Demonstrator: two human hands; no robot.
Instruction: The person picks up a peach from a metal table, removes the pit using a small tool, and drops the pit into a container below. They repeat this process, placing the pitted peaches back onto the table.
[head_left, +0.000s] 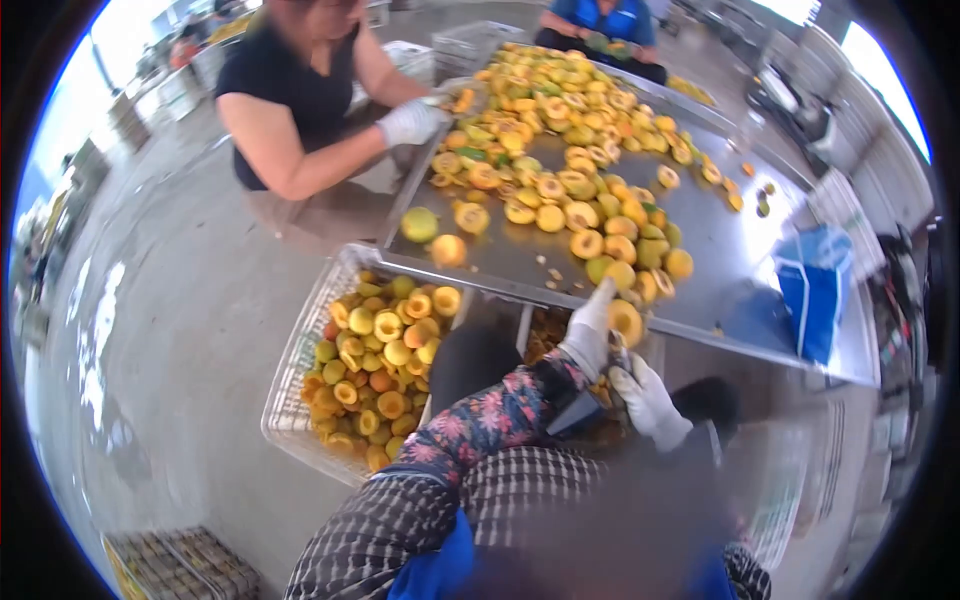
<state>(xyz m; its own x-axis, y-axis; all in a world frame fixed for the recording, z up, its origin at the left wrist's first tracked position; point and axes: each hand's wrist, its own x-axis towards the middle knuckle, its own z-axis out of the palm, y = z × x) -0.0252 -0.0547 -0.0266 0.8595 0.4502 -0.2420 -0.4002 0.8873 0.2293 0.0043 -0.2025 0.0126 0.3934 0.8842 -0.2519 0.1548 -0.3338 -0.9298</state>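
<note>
My left hand (590, 330), in a white glove, grips a yellow peach half (625, 322) at the near edge of the metal table. Its hollow side faces up. Just below it, my right hand (650, 402), also gloved, is closed round a small tool with a metal end (619, 352). That tool's end is close to the fruit, and its exact kind I cannot make out. Beyond my left fingers lies a heap of halved and whole peaches (620, 225) on the table. Beneath my hands a container of brownish scraps (548, 328) is partly hidden by my arm.
A white plastic crate (285, 395) full of peach halves stands left of my legs. On the metal table (720, 240) a blue bag (815, 290) sits at the right. One gloved co-worker (290, 110) works at the left side, another (605, 25) at the far end.
</note>
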